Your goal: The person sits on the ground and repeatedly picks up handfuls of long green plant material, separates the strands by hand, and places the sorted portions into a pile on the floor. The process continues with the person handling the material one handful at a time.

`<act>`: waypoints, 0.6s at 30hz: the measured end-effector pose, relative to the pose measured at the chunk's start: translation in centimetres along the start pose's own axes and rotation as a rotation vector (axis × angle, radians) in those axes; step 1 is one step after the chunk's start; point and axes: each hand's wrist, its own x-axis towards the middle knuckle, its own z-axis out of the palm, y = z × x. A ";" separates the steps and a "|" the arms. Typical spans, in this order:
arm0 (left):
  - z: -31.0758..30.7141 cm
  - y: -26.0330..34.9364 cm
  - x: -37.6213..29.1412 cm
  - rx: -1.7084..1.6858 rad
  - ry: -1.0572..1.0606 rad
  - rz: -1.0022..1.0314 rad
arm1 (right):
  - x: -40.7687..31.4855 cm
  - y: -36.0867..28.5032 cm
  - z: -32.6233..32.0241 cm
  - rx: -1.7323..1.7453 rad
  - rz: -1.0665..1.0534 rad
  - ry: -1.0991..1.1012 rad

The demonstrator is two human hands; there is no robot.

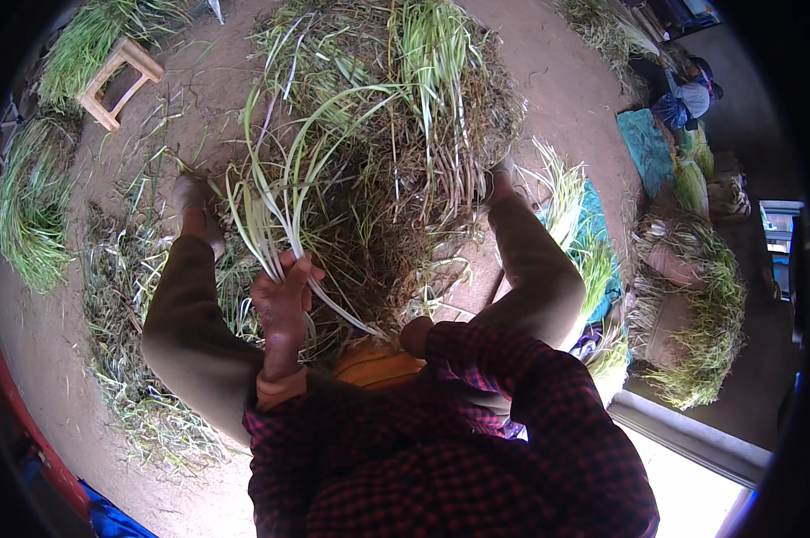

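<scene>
My left hand (287, 289) grips a small bunch of scallion-like stalks (267, 235), pale at the base and green toward the tips. One white stem (341, 311) slants from that hand down to my right hand (415, 335), with its root end close to the right fingers. The right fingers are mostly hidden, so their hold on the stem is unclear. Between my legs lies a heap of dry roots and trimmings (371, 249). On its far side rests a bundle of rooted green stalks (442, 87).
A small wooden stool (119, 81) lies at the upper left near green bundles (35, 195). Loose trimmings (122, 336) spread by my left leg. At right, stalks (590, 269) lie on a teal sheet (606, 296). Another person (687, 97) sits at the far right.
</scene>
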 end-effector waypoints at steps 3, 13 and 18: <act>-0.8 1.2 0.0 -0.025 0.033 0.092 | 0.9 1.5 0.6 0.005 0.259 -0.124; -3.0 1.8 0.0 -0.054 0.058 0.115 | 1.5 4.7 0.4 -0.042 0.347 -0.122; -1.2 0.7 -0.3 -0.054 -0.004 0.015 | -1.8 3.3 -9.9 0.116 0.219 0.561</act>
